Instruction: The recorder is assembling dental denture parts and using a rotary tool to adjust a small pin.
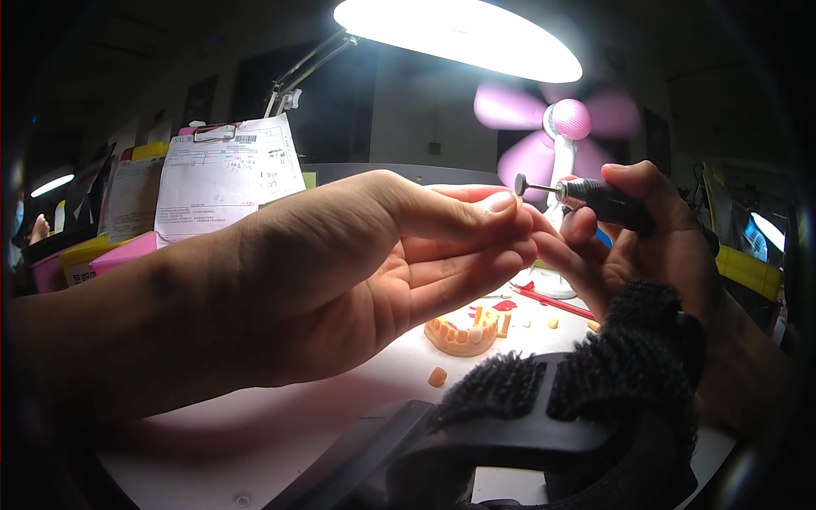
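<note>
My left hand (365,263) reaches in from the left, thumb and fingertips pressed together in a pinch. Whatever it pinches is too small or hidden to make out. In my right hand (667,225) is a dark rotary handpiece (608,204) with a thin metal shank and a small round disc tip (520,184). That tip lies right beside my left thumb tip; I cannot tell whether they touch. The fingers of both hands meet there. Below them on the table stands a tan dental model (459,342) of a tooth arch, with a small orange-brown piece (438,376) in front.
A lit lamp (459,34) hangs overhead, and a pink fan (571,119) stands behind my hands. Clipped papers (217,178) stand at the left. A red pencil (557,302) and small tooth-like pieces (552,323) lie beyond the model. A black strap frame (544,416) fills the lower front.
</note>
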### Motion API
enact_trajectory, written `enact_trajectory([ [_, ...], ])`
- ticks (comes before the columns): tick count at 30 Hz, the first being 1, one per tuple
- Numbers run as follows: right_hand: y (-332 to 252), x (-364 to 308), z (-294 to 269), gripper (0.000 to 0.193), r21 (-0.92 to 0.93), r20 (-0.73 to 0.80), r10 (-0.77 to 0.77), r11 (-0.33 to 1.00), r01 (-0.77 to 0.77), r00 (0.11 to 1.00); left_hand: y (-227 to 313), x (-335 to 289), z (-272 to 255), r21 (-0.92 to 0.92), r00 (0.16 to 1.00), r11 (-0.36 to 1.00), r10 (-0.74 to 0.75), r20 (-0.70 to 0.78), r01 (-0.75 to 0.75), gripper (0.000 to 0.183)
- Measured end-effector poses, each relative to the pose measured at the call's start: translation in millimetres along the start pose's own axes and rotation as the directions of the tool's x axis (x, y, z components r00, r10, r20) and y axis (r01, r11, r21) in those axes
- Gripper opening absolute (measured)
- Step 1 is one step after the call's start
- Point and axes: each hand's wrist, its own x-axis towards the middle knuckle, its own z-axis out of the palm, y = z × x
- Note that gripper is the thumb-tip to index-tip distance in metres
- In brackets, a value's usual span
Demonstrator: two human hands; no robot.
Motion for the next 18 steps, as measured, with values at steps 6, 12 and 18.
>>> enact_trajectory([
  [6, 9, -10, 23, 0.031, -0.030, 0.053, 0.101, 0.995, -0.100, 0.993, -7, -8, -6, 0.080, 0.994, 0.994, 0.081, -0.073, -0.075, 0.032],
  [12, -10, 7, -5, 0.032, 0.077, -0.022, 0.153, 0.986, -0.151, 0.988, 0, 7, -6, 0.095, 0.997, 0.995, 0.036, -0.072, -0.029, 0.031],
  [18, 5, -5, 11, 0.031, -0.028, 0.040, 0.054, 0.998, -0.053, 0.998, -4, 1, -8, 0.082, 0.998, 0.996, 0.043, -0.056, -0.038, 0.029],
])
